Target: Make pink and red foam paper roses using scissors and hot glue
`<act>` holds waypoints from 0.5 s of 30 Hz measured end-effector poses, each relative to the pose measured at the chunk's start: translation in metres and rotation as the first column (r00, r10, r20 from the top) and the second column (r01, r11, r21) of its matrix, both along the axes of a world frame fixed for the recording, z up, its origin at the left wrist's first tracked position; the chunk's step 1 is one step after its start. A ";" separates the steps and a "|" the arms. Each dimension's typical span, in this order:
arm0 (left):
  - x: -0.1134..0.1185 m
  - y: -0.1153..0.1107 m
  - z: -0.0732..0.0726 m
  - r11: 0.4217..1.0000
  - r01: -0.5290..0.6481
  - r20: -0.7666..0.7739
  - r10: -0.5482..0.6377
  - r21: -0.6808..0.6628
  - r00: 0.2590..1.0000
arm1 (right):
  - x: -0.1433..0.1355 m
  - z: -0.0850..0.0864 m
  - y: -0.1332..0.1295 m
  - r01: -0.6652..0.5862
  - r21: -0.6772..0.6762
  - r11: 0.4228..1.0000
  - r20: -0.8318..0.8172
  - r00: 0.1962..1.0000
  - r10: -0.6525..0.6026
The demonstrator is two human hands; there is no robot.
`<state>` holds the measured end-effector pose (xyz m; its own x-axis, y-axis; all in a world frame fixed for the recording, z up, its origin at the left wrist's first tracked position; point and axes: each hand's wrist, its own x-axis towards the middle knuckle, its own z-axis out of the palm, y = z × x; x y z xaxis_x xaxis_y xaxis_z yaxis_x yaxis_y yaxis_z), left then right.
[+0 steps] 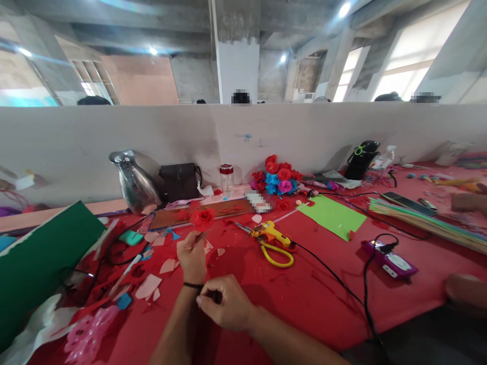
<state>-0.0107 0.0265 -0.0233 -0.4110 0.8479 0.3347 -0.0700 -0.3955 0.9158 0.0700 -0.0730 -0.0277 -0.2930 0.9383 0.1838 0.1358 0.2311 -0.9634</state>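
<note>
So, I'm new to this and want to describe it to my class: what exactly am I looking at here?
There is no machine: this is one picture from a camera on a person's head, looking forward and down at their bare hands. The left hand holds up a red paper flower. The right hand is curled beside the black wristband on the left wrist. On the red tabletop lie a yellow glue gun, yellow-handled scissors, a lime-green sheet and paper scraps. Behind are a flower bunch and a metal jug. The hand at the right edge appears to be someone else's.
</note>
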 end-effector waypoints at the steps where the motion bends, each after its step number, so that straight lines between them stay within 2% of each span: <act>1: 0.000 0.000 0.000 1.000 0.002 -0.001 -0.002 -0.004 1.000 | 0.000 0.001 -0.001 0.003 0.008 1.000 -0.003 1.000 -0.003; 4: 0.000 -0.001 0.003 1.000 0.016 0.030 -0.016 -0.017 0.999 | 0.006 0.009 -0.004 0.037 0.077 0.996 0.001 0.999 -0.037; 7: -0.001 -0.002 0.007 1.000 0.022 0.059 -0.020 -0.022 0.998 | 0.032 0.026 -0.003 0.157 0.198 0.968 0.012 0.987 -0.163; 9: -0.001 -0.002 0.009 1.000 0.002 0.061 -0.001 -0.015 0.998 | 0.063 0.041 0.008 0.320 0.281 0.905 -0.035 0.946 -0.323; 11: -0.001 -0.001 0.009 1.000 -0.004 0.045 0.005 -0.014 0.999 | 0.099 0.053 0.030 0.505 0.326 0.799 -0.059 0.854 -0.516; 12: -0.001 -0.001 0.008 1.000 0.006 0.038 -0.005 -0.021 0.999 | 0.116 0.058 0.044 0.563 0.347 0.750 -0.026 0.805 -0.592; 13: 0.000 -0.001 0.008 0.999 0.019 0.035 -0.018 -0.032 0.999 | 0.130 0.061 0.060 0.570 0.376 0.730 0.076 0.767 -0.638; 14: 0.000 -0.001 0.007 0.999 0.032 0.034 -0.031 -0.044 0.999 | 0.141 0.063 0.077 0.526 0.430 0.734 0.250 0.712 -0.656; 15: 0.000 -0.001 0.007 0.998 0.042 0.034 -0.040 -0.055 0.999 | 0.149 0.063 0.094 0.417 0.449 0.790 0.458 0.652 -0.604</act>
